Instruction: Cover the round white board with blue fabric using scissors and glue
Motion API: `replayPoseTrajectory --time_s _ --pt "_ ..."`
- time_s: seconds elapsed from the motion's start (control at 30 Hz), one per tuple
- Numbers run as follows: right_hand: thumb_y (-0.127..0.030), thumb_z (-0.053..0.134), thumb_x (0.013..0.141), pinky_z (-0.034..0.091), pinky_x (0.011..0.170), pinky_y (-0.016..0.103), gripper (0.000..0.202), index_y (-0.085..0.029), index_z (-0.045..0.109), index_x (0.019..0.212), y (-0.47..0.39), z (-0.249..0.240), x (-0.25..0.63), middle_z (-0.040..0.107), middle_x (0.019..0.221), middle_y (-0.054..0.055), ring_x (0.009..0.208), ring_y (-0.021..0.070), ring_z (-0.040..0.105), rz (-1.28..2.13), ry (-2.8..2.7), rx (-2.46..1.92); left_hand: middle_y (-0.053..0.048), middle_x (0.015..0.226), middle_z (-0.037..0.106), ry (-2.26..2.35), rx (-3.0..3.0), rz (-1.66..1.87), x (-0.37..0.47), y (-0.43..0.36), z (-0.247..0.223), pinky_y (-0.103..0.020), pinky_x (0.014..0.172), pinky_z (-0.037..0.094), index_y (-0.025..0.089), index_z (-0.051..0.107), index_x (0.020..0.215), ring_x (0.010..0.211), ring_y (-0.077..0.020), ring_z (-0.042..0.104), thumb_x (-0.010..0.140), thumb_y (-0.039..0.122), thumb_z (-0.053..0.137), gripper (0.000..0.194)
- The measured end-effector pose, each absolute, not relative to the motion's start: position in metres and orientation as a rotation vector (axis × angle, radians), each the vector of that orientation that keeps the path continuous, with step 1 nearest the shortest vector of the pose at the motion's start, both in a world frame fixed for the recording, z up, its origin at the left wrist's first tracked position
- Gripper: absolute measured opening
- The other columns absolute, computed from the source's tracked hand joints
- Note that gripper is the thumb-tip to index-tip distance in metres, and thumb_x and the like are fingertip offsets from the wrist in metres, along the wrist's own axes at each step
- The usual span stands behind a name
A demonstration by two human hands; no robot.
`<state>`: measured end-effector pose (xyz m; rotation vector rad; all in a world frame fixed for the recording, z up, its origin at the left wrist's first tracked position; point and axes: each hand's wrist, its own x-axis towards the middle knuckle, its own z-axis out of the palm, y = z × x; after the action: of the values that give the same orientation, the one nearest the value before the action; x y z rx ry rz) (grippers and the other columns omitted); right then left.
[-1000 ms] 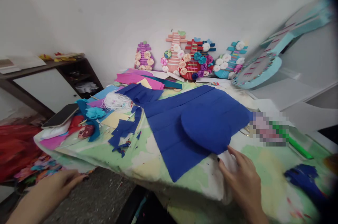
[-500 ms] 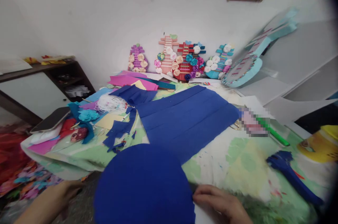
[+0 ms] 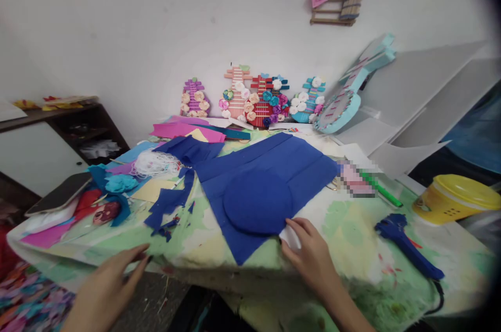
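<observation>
A round blue paper-covered piece (image 3: pixel 256 200) lies over the large blue crepe paper sheet (image 3: pixel 266 152) at the middle of the table. My right hand (image 3: pixel 307 248) pinches its lower right edge, where a small white part (image 3: pixel 290 238) shows under the fingers. Nothing is in my left hand (image 3: pixel 107 280), which hovers at the table's front edge with thumb and fingers apart. Left of the sheet are torn blue paper scraps (image 3: pixel 170 206) and a tangle of white string (image 3: pixel 156 163).
A blue glue gun (image 3: pixel 409 248) and a yellow lidded tub (image 3: pixel 454 199) stand at the right, near a green stick (image 3: pixel 381 189). Flower-covered lute-shaped crafts (image 3: pixel 237 94) line the wall. A dark phone-like slab (image 3: pixel 58 193) lies at the left.
My right hand has carried the round blue piece forward from near my body onto the blue sheet. My left hand has risen toward the table's edge. The view has shifted too.
</observation>
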<state>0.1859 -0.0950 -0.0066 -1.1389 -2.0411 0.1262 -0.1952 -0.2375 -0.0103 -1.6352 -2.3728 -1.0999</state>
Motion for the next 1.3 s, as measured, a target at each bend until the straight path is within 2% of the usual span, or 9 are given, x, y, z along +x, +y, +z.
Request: replayPoseTrajectory --time_s 0.07,0.13,0.23,0.3,0.4,0.6,1.0,1.17,1.3 --pt "-0.021 0.054 0.078 0.052 0.079 0.044 0.033 -0.011 0.064 0.107 -0.099 -0.019 0.179 0.062 0.100 0.016 0.093 0.0271 0.060 0.023 -2.083 -1.190 -0.003 0.096 0.072 -2.078 -1.872 -1.022 -0.159 -0.220 -0.006 -0.037 0.079 0.054 0.027 0.067 0.096 0.086 -0.0254 0.067 0.076 0.037 0.060 0.023" --pt "-0.021 0.054 0.078 0.051 0.078 0.046 0.032 -0.011 0.064 0.107 -0.103 -0.025 0.177 0.062 0.101 0.017 0.095 0.0291 0.059 -0.033 -2.082 -1.223 -0.006 0.104 0.069 -1.805 -2.082 -1.006 -0.121 -0.203 0.001 -0.033 0.083 0.054 0.025 0.064 0.108 0.096 -0.0220 0.065 0.084 0.029 0.054 0.027" --pt "-0.023 0.055 0.079 0.051 0.082 0.045 0.035 -0.014 0.061 0.113 -0.106 -0.026 0.182 0.062 0.105 0.015 0.099 0.0278 0.059 0.030 -2.066 -1.179 -0.010 0.117 0.063 -1.574 -2.295 -0.929 -0.072 -0.182 0.008 -0.038 0.095 0.049 0.021 0.059 0.116 0.114 -0.0233 0.056 0.085 0.020 0.053 0.031" --pt "-0.024 0.056 0.079 0.050 0.086 0.044 0.038 -0.017 0.058 0.116 -0.108 -0.025 0.190 0.062 0.110 0.014 0.102 0.0261 0.058 0.116 -2.076 -1.130 -0.012 0.118 0.063 -1.475 -2.392 -0.904 -0.050 -0.173 0.007 -0.043 0.096 0.048 0.017 0.058 0.116 0.118 -0.0262 0.052 0.084 0.019 0.055 0.032" --pt "-0.022 0.057 0.078 0.049 0.091 0.042 0.039 -0.018 0.058 0.116 -0.111 -0.021 0.201 0.061 0.115 0.012 0.106 0.0247 0.057 0.200 -2.096 -1.094 -0.014 0.115 0.063 -1.423 -2.444 -0.883 -0.031 -0.164 -0.004 -0.048 0.093 0.050 0.015 0.059 0.115 0.115 -0.0299 0.053 0.084 0.021 0.057 0.032" --pt "-0.020 0.057 0.078 0.050 0.087 0.043 0.031 -0.018 0.062 0.109 -0.116 -0.021 0.203 0.064 0.107 0.012 0.101 0.0249 0.057 0.155 -2.061 -1.077 -0.017 0.114 0.063 -1.436 -2.372 -0.925 -0.024 -0.165 -0.026 -0.047 0.092 0.050 0.010 0.058 0.112 0.114 -0.0290 0.054 0.086 0.018 0.054 0.027" --pt "-0.020 0.058 0.079 0.049 0.083 0.042 0.029 -0.016 0.065 0.107 -0.114 -0.028 0.197 0.065 0.104 0.012 0.095 0.0242 0.056 0.063 -2.025 -1.132 -0.018 0.123 0.060 -1.420 -2.324 -0.807 -0.022 -0.179 -0.042 -0.051 0.098 0.045 0.006 0.048 0.127 0.121 -0.0288 0.050 0.085 0.012 0.053 0.042" --pt "-0.023 0.057 0.078 0.048 0.083 0.043 0.029 -0.014 0.067 0.104 -0.105 -0.032 0.200 0.066 0.103 0.012 0.094 0.0253 0.055 0.092 -2.011 -1.165 -0.016 0.121 0.061 -1.406 -2.341 -0.920 -0.024 -0.179 -0.042 -0.050 0.098 0.044 0.009 0.051 0.124 0.120 -0.0277 0.050 0.085 0.013 0.055 0.039" --pt "-0.024 0.058 0.077 0.048 0.086 0.043 0.031 -0.014 0.067 0.105 -0.099 -0.033 0.204 0.065 0.105 0.012 0.096 0.0252 0.056 0.171 -2.032 -1.192 -0.011 0.103 0.067 -1.368 -2.316 -1.231 -0.030 -0.177 -0.034 -0.042 0.092 0.049 0.013 0.059 0.111 0.107 -0.0229 0.057 0.082 0.006 0.057 0.029"
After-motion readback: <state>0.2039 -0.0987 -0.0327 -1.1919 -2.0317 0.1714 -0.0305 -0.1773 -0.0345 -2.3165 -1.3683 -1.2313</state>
